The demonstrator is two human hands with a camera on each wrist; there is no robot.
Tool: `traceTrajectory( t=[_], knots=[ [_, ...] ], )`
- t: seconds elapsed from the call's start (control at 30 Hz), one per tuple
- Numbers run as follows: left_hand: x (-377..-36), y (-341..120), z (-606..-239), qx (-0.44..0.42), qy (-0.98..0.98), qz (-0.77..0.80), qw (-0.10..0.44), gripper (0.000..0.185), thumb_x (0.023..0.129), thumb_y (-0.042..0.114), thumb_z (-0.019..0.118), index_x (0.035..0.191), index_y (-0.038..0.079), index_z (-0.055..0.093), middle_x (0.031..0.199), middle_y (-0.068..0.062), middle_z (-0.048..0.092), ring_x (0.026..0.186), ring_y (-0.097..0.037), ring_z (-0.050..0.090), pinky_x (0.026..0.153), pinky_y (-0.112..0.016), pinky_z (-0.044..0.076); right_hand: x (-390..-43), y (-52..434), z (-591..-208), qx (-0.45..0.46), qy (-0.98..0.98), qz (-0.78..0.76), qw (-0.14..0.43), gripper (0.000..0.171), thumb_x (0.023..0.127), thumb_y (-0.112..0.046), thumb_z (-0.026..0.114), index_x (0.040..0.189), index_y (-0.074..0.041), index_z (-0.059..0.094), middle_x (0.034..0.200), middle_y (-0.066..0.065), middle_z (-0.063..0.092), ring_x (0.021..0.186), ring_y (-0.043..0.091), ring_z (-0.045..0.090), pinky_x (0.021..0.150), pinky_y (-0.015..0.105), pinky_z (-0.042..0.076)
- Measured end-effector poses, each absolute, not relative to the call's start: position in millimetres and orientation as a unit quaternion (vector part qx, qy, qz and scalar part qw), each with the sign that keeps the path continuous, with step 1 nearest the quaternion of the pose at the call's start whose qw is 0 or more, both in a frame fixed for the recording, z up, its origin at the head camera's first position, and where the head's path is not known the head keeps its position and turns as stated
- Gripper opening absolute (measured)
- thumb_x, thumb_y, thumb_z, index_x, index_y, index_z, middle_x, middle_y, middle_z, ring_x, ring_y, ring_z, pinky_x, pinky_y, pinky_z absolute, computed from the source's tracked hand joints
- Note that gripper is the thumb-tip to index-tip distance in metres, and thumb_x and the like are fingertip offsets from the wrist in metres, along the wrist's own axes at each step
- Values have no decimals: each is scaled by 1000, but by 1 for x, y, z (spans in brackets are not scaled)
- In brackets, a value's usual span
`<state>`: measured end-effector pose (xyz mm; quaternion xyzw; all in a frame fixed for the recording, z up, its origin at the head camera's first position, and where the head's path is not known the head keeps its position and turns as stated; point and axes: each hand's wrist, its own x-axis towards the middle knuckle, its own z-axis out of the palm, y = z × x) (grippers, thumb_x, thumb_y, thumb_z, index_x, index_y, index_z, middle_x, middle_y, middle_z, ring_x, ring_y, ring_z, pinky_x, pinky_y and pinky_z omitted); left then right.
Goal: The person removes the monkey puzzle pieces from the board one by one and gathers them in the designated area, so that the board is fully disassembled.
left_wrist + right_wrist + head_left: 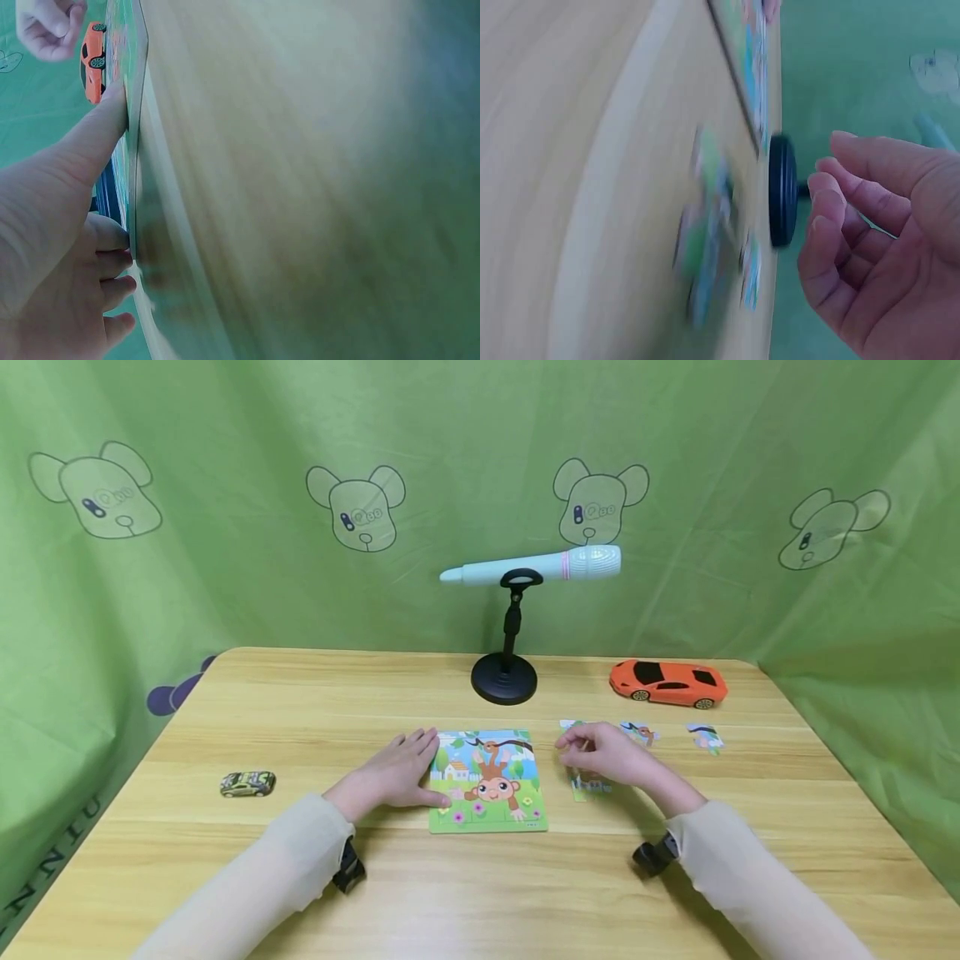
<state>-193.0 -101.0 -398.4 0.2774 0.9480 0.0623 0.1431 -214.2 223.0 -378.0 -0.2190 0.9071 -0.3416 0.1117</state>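
A square monkey jigsaw board lies on the wooden table in front of me. My left hand rests flat on the table, fingers straight, with its thumb against the board's left edge. Just right of the board, my right hand hovers over a loose piece. In the right wrist view its fingers are loosely curled and hold nothing, and blurred loose pieces lie under it. Two more pieces lie further right.
A pale blue microphone sits on a black stand behind the board. An orange toy car is at the back right. A small green toy car is at the left. Green cloth hangs behind and beside the table.
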Motion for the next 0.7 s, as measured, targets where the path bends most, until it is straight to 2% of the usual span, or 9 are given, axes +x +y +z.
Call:
traceTrajectory(
  t=[0.27,0.43,0.7],
  knots=[
    [-193,-101,-398,275,948,64,145,97,81,62,54,144,-4,20,150,-17,13,137,-31,10,110,-45,11,-214,180,-385,-287,881,-353,133,29,84,-7,66,110,3,61,81,1,55,63,15,48,54,26,43],
    [-193,-101,-398,274,948,66,146,97,81,62,54,144,-3,20,151,-17,12,137,-31,10,110,-44,10,-217,161,-392,-321,877,-325,147,34,84,-10,68,115,-1,60,82,-1,54,62,12,47,55,25,42],
    [-193,-101,-399,272,948,68,148,97,81,62,54,144,-3,19,151,-16,12,137,-30,10,110,-44,10,-218,146,-395,-358,885,-254,157,55,82,-19,71,128,-1,49,83,0,52,68,12,44,60,26,40]
  ],
)
